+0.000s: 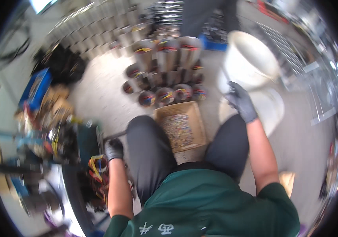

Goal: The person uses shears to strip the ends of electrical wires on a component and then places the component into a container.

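Observation:
My right hand, in a dark grey glove, is raised beside the white bucket. Its fingers are closed on a thin dark rod-like piece, blurred by motion, that points up past the bucket's side. Low on the left, my left hand, gloved too, has its fingers curled in beside a dark bar near the machine; whatever it grips is hidden. Between my knees stands a cardboard box of small multicoloured bits. Beyond it are several metal cylinders with coloured wires inside.
Rows of metal cylinders stand at the far left. A second white container sits under the bucket. Left of me is a cluttered dark machine with bundled coloured wires. Someone's dark-trousered legs are at the back.

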A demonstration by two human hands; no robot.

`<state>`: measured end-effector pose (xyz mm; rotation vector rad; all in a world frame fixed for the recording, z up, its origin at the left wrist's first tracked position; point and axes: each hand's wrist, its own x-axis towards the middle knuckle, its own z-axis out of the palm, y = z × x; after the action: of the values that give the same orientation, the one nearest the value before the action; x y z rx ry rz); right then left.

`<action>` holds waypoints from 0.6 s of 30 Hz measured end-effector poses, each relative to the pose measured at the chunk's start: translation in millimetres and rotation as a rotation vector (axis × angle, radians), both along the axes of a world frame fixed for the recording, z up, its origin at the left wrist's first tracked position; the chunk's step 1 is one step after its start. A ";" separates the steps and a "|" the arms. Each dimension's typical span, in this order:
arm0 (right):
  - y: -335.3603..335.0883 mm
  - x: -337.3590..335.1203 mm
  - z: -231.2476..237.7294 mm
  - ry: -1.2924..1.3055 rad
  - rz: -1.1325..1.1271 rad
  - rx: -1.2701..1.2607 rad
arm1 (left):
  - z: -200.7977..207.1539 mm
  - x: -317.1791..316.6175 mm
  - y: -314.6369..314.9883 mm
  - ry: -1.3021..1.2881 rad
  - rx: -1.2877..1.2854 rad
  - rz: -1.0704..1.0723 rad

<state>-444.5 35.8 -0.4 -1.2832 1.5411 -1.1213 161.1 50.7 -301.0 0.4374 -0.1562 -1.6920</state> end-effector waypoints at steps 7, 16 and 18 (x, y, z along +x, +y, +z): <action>51.3 -96.4 -112.0 0.843 -0.161 0.093 | 237.6 -157.1 -147.7 -0.492 -0.099 0.124; 120.7 -100.4 -278.9 0.431 -0.267 0.848 | 179.7 -221.3 -192.1 -0.670 -0.336 -0.499; 173.3 -157.0 -342.7 0.262 -0.554 0.853 | 195.0 -304.4 -147.6 -0.776 -0.298 -0.454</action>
<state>-601.5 209.1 -343.1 -0.4310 2.3030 -0.4640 -143.3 -96.8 -106.0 0.8590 -1.1292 -1.8101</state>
